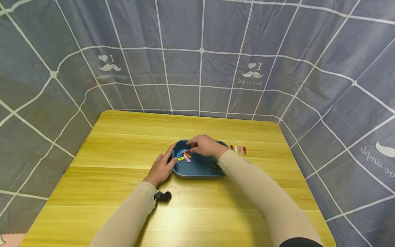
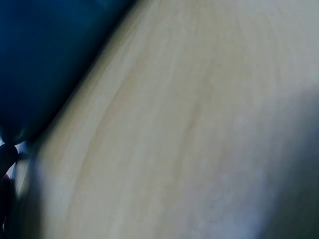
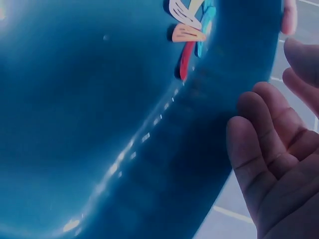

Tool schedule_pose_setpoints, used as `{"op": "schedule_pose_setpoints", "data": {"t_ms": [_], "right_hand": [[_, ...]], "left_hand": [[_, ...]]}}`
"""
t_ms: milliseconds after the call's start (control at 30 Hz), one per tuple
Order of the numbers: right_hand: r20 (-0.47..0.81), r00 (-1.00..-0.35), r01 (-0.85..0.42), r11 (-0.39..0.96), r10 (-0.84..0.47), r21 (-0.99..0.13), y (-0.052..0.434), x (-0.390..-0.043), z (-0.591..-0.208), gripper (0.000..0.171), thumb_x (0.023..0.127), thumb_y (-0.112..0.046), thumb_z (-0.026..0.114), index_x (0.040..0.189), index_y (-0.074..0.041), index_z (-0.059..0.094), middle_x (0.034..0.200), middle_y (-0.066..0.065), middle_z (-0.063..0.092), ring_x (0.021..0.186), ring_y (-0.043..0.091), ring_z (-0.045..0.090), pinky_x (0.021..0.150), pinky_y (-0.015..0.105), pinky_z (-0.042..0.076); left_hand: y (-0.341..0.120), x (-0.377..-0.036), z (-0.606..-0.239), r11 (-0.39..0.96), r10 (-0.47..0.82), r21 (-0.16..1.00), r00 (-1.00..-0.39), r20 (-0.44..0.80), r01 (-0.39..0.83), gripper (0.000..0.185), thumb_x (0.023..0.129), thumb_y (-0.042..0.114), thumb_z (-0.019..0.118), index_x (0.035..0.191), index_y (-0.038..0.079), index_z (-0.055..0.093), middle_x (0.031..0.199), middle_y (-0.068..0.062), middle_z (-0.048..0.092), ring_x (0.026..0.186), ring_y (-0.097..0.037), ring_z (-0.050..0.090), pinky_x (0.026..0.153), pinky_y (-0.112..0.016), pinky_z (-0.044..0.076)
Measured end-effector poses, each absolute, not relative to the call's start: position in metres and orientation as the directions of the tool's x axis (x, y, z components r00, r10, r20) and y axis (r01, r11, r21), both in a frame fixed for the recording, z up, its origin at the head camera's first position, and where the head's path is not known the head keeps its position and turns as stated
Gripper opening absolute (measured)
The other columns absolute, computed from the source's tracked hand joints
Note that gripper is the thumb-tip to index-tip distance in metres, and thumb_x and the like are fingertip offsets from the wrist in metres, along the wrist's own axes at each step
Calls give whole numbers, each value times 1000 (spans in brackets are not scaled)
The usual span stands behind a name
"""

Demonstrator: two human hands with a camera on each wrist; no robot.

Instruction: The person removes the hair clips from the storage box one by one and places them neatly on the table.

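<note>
The right hand (image 1: 205, 145) hovers over the far left part of the blue tray (image 1: 200, 168), its grip narrow: the fingers curl down toward the little heap of coloured hair clips (image 1: 184, 155), and from the head view I cannot tell whether a clip is already pinched or only touched. In the right wrist view the fingers (image 3: 259, 149) look loosely bent and bare beside the tray wall (image 3: 199, 149), with the clips (image 3: 189, 35) lying against the inner corner. The left hand (image 1: 161, 168) rests flat on the tabletop (image 1: 123, 144) with relaxed fingers against the tray's left rim, steadying it; its grip holds nothing. Beyond the tray, to the right, a short row of clips (image 1: 238, 150) lies side by side on the wood, just apart from the rim. A small black object (image 1: 163, 196) sits by the left sleeve. To my eye the step in hand is lifting one clip out of the heap, and doing it well would mean keeping the left hand firm on the rim so the tray does not slide, and pinching a single clip by its end rather than raking at the tangle, since they overlap.
</note>
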State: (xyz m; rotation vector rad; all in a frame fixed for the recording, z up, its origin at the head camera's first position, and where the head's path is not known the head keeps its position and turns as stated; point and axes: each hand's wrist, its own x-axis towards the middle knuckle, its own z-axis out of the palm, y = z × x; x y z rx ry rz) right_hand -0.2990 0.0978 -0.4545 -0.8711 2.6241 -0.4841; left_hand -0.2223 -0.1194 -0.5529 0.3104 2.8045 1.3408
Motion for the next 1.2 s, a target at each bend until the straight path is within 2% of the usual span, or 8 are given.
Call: {"op": "schedule_pose_setpoints", "data": {"t_ms": [133, 300, 400, 633, 833, 1000, 1200], "right_hand": [[-238, -744, -521, 766, -624, -377, 88, -302, -465, 40, 90, -26, 61, 129, -19, 57, 109, -1, 66, 90, 9, 60, 77, 26, 53], [-272, -738, -499, 771, -617, -395, 81, -303, -472, 41, 89, -23, 62, 129, -17, 58, 90, -5, 67, 75, 8, 59, 65, 23, 51], [-291, -738, -487, 779, -609, -396, 77, -303, -477, 42, 88, -23, 63, 129, -15, 58, 87, -7, 66, 72, 7, 58, 63, 21, 50], [-285, -739, -518, 785, -610, -339, 71, -304, -487, 43, 87, -28, 65, 127, -14, 59, 96, -3, 67, 74, 8, 56, 71, 24, 50], [-323, -735, -515, 801, -596, -305, 64, -304, -496, 52, 84, -34, 68, 130, -14, 56, 95, -6, 67, 78, 5, 59, 83, 26, 51], [-298, -744, -533, 800, -599, -276, 59, -301, -500, 52, 82, -35, 70, 127, -12, 57, 104, -3, 65, 87, 8, 58, 83, 25, 51], [-265, -759, -533, 802, -594, -271, 54, -297, -499, 43, 84, -28, 69, 123, -11, 60, 102, -2, 66, 84, 9, 58, 81, 25, 52]], "left_hand": [[-120, -222, -554, 618, 185, 769, -981, 62, 165, 56, 97, 42, 41, 145, 49, 12, 137, -9, 50, 124, -29, 50, 118, -48, 7], [-119, -222, -554, 622, 180, 766, -982, 61, 162, 55, 97, 42, 40, 143, 51, 11, 136, -8, 51, 123, -29, 51, 118, -46, 8], [-118, -222, -554, 621, 173, 768, -983, 58, 154, 55, 97, 42, 41, 143, 52, 12, 136, -7, 51, 122, -29, 51, 118, -46, 8], [-119, -222, -554, 623, 173, 765, -983, 69, 163, 55, 98, 41, 40, 144, 51, 12, 135, -8, 52, 120, -29, 53, 118, -46, 9], [-119, -219, -551, 618, 182, 769, -981, 65, 165, 54, 98, 41, 40, 145, 47, 14, 134, -9, 53, 124, -26, 51, 118, -45, 9], [-119, -218, -550, 617, 180, 772, -982, 51, 154, 54, 98, 42, 40, 145, 47, 14, 134, -7, 53, 124, -25, 50, 118, -44, 9], [-119, -220, -550, 611, 186, 774, -980, 67, 168, 54, 98, 41, 41, 145, 47, 14, 132, -7, 55, 122, -25, 52, 118, -44, 9]]}}
